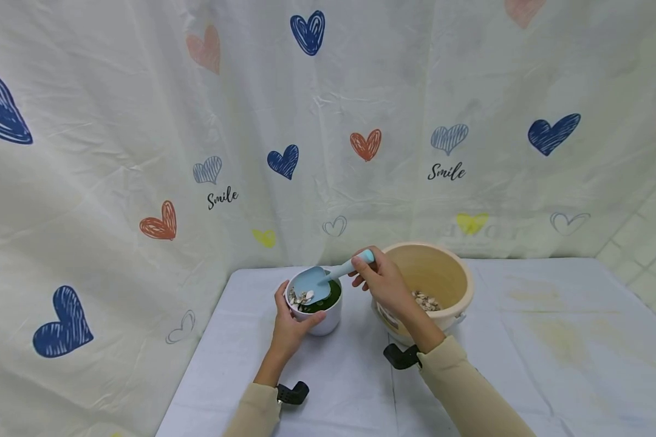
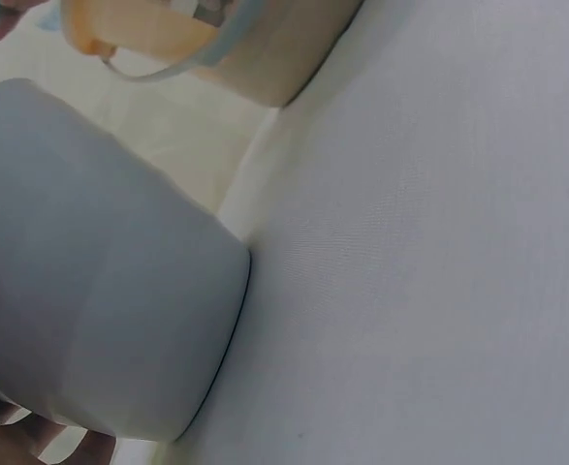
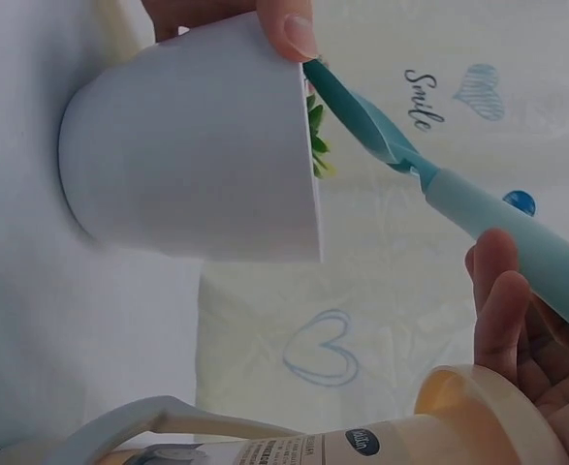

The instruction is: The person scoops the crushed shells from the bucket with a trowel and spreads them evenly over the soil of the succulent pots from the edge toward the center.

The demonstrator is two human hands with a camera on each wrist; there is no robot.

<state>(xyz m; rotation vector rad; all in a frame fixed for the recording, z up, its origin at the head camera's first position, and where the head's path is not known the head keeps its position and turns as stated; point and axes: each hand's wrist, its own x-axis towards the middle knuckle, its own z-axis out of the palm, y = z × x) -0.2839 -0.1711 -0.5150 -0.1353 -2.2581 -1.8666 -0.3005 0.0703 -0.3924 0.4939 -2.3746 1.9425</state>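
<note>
My left hand (image 1: 290, 332) grips a white flowerpot (image 1: 330, 318) around its side, thumb near the rim. The pot stands on the table, with the green leaves of a plant (image 3: 317, 136) showing at its mouth. My right hand (image 1: 385, 284) holds a light blue hand shovel (image 1: 313, 282) by its handle, blade tilted down into the pot's mouth. Small pale pebbles (image 1: 299, 298) lie at the blade's tip, by the left part of the rim. In the right wrist view the left thumb is right at the shovel's tip.
A cream bucket (image 1: 461, 276) with a handle stands to the pot's right, beneath my right forearm, with more pebbles (image 1: 426, 301) at its bottom. A white cloth (image 1: 355, 388) covers the table. Behind it hangs a curtain (image 1: 317, 200) printed with hearts.
</note>
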